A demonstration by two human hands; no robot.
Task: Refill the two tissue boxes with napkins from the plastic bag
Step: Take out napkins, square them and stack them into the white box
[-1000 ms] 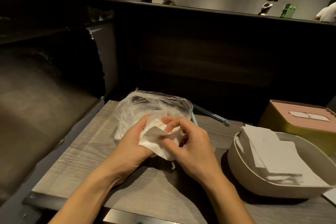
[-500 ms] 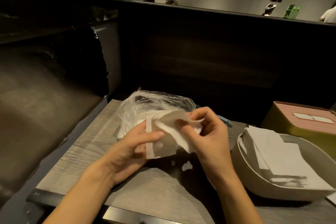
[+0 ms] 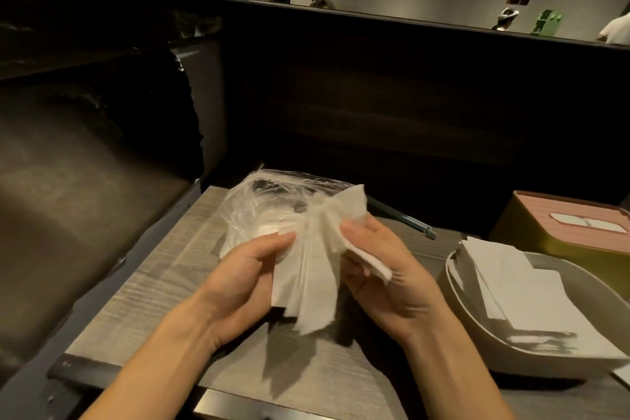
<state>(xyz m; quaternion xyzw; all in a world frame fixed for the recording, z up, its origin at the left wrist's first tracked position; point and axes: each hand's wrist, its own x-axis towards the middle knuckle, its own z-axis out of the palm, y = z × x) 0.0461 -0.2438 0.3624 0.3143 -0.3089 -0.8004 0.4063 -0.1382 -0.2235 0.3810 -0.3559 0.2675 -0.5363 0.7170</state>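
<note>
A white napkin [image 3: 317,269] hangs unfolded above the table, between both hands. My left hand [image 3: 249,276] pinches its left edge and my right hand [image 3: 381,269] pinches its upper right part. Just behind them lies the clear plastic bag [image 3: 259,208], open, with more white napkins inside. To the right stands an open beige tissue box [image 3: 477,327] with a stack of napkins [image 3: 511,286] in it. Behind that sits a second tissue box [image 3: 531,235], yellow with a pink lid [image 3: 562,215] shut on it.
The wooden table [image 3: 163,286] ends at a metal edge near me. A dark bench seat lies to the left and a dark partition behind. A thin blue-grey rod [image 3: 402,216] lies on the table behind the bag. People sit beyond the partition.
The crumpled napkin has been pulled open and lifted; it now hangs longer between my hands. My right hand rose and moved right, my left hand shifted along the napkin's left edge.
</note>
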